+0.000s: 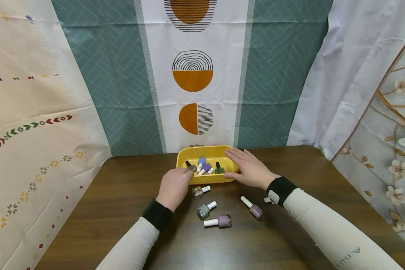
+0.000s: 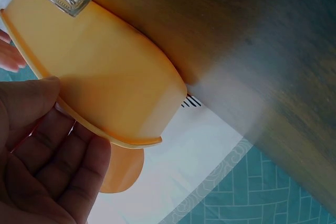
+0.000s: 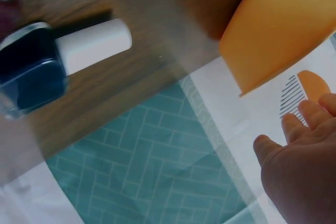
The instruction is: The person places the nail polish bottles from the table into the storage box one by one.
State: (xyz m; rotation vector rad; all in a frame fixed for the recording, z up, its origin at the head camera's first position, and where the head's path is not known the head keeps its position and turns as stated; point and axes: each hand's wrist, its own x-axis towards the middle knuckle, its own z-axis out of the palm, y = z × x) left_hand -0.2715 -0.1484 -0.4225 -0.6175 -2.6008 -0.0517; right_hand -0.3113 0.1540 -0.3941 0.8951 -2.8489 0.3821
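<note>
Now, the left hand [image 1: 174,187] pinches one yellow oblong plastic tray [image 1: 213,179], near left; the right hand [image 1: 252,170], apart, is outstretched right; five white-capped glass bottles [image 1: 225,221] lie nearer.

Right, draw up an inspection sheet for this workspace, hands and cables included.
Surface: dark wood-grain table.
Job's things: yellow tray, several nail polish bottles inside; at least five loose bottles lie on the table.
Clutter: nothing seen.
Hands: left hand pinches the tray's rim; right hand, fingers extended, is at its right end, contact unclear.
Cables: nothing seen.
Surroundings: patterned fabric hangs behind and on both sides.
</note>
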